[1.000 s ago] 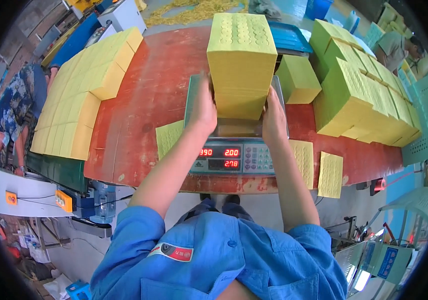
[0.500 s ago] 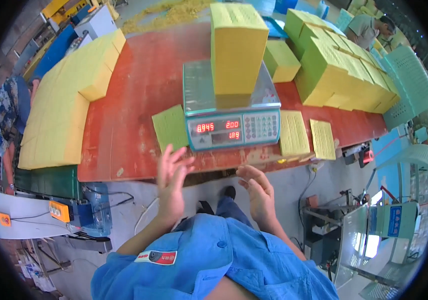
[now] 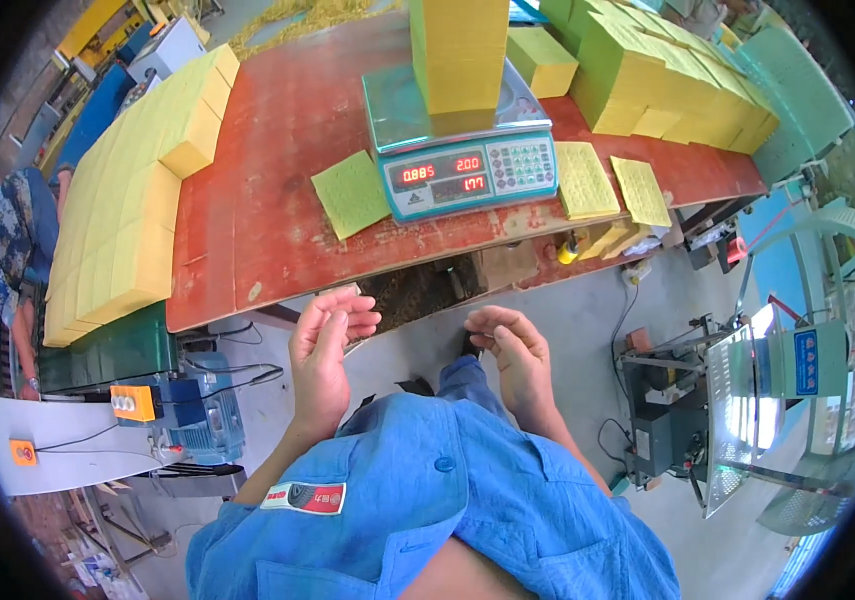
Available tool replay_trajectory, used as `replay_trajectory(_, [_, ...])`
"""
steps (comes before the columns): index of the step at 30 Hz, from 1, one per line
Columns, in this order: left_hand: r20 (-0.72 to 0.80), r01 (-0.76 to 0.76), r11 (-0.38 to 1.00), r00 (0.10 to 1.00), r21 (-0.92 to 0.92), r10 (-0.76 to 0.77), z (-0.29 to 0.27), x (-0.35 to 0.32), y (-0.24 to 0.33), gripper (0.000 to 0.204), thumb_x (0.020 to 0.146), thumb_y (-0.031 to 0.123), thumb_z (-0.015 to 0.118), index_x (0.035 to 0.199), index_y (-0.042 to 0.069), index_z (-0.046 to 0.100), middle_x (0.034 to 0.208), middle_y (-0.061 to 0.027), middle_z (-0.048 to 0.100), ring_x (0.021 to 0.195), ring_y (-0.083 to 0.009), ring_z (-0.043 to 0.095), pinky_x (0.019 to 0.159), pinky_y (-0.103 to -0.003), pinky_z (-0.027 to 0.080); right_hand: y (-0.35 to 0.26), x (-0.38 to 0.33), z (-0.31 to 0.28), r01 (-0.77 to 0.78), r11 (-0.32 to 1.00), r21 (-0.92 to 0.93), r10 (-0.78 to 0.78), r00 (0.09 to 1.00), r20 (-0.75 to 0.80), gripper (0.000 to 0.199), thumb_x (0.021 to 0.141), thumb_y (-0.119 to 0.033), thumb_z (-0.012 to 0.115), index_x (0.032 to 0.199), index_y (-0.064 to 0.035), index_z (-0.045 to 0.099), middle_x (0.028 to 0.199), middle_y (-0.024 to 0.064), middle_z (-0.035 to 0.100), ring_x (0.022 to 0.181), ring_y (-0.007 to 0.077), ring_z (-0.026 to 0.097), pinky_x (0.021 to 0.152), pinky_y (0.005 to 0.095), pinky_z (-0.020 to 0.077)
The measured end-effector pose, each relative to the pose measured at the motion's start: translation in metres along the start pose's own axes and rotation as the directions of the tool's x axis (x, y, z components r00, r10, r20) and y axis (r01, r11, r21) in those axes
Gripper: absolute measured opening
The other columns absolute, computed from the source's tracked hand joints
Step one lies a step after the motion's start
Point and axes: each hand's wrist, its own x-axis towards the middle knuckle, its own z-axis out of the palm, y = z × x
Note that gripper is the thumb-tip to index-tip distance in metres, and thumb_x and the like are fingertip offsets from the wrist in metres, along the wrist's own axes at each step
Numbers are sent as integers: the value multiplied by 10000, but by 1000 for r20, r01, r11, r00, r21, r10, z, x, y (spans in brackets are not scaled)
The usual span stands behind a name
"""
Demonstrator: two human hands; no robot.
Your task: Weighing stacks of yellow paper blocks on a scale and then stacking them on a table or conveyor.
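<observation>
Both my hands are in front of the red table's near edge, apart from each other and off the table. My left hand (image 3: 324, 345) holds nothing; its fingers are loosely curled and the thumb stands away from them. Likewise empty, my right hand (image 3: 516, 358) has half-bent fingers with gaps between them. Beyond them stands a teal digital scale (image 3: 468, 198) with red lit digits. On its metal pan rests a tall yellow block-shaped stack (image 3: 460, 62), its top cut off by the picture's edge. A thin yellow textured pad (image 3: 350, 195) lies left of the scale.
Two more yellow pads (image 3: 588, 180) lie right of the scale. Yellow blocks line the table's left side (image 3: 133, 215) and far right (image 3: 673, 85). The red table (image 3: 283, 150) has an open shelf beneath. A co-worker (image 3: 13, 250) bends at far left. Machinery (image 3: 668, 420) stands right.
The table and scale now appear higher in the picture. My left fingers have curled in from a more stretched pose. The scale's lit digits have changed.
</observation>
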Motion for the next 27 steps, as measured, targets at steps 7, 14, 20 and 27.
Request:
replay_trajectory(7, [-45,18,1000,999,-16,-18,-8,-12,-2,234,1002,136,458,1119,-8,601,1022,-153,675,910,-214,654,817,-336,515,-3,-12,7,-17,1000,5,16,999,33,253,944,-65,509,1155,0,633,1111,86,666,1052,166,606,895,312,459])
replay_trajectory(14, [-26,-2,998,1000,-55,1,-7,-7,0,231,1006,124,456,1119,-9,607,1013,-141,678,905,-208,659,818,-327,519,-10,-1,10,-17,1000,-26,18,998,62,245,950,-75,513,1150,-6,636,1115,87,674,1039,160,613,888,305,459])
replay_trajectory(20, [-38,41,998,998,-47,-43,0,3,-6,229,1007,126,458,1118,-10,606,1013,-141,677,900,-207,659,818,-329,519,-12,10,9,-44,999,-8,44,997,63,242,953,-76,511,1147,-10,639,1117,91,675,1038,159,613,890,307,462])
replay_trajectory(27, [-16,65,998,998,-24,-65,16,32,-14,228,1006,134,458,1117,-8,598,1014,-147,672,903,-208,651,814,-328,514,-16,34,-6,-53,999,1,53,997,48,229,957,-82,516,1138,-14,640,1104,86,677,1021,153,616,890,309,468])
